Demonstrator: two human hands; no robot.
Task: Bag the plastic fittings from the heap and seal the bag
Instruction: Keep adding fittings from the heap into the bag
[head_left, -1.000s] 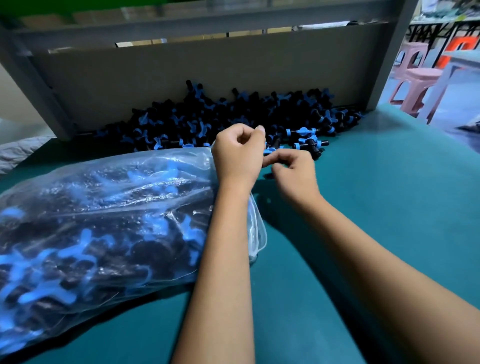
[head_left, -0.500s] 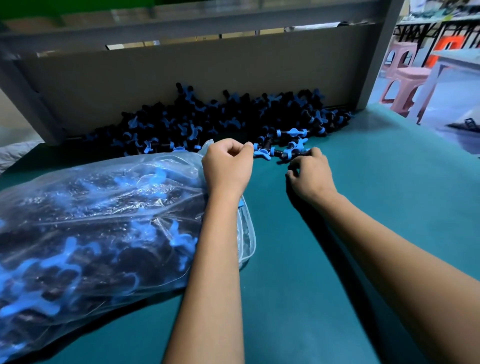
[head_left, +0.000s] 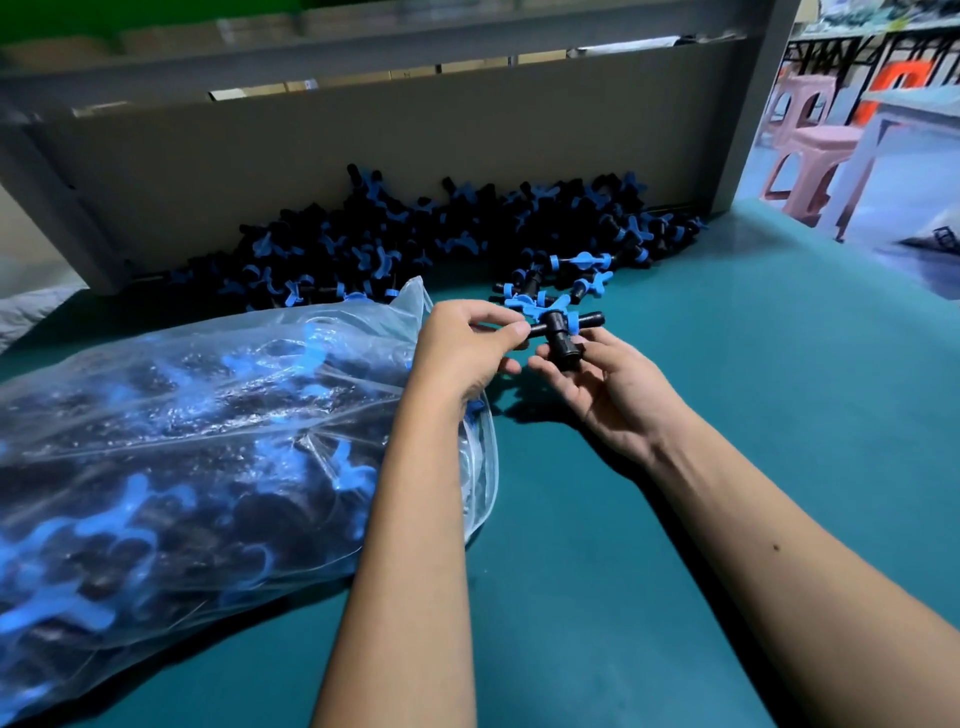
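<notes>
Hands are meeting just off the open mouth of the bag (head_left: 197, 447), above the middle of the green table (head_left: 779, 395). The left hand (head_left: 462, 353) is reaching palm-down across the bag's mouth, its thumb and forefinger pinching one black stem of a fitting (head_left: 558, 332). The right hand (head_left: 608, 384) is lying palm-up with fingers loosely spread, cradling the same fitting (black body, blue wing) from beneath. One clear bag, already stuffed with fittings, is lying along the table's left edge. One heap (head_left: 447, 239) of black-and-blue fittings is sitting against the grey board (head_left: 363, 145) at the far edge, too many to count, with a few strays spilling toward the hands.
</notes>
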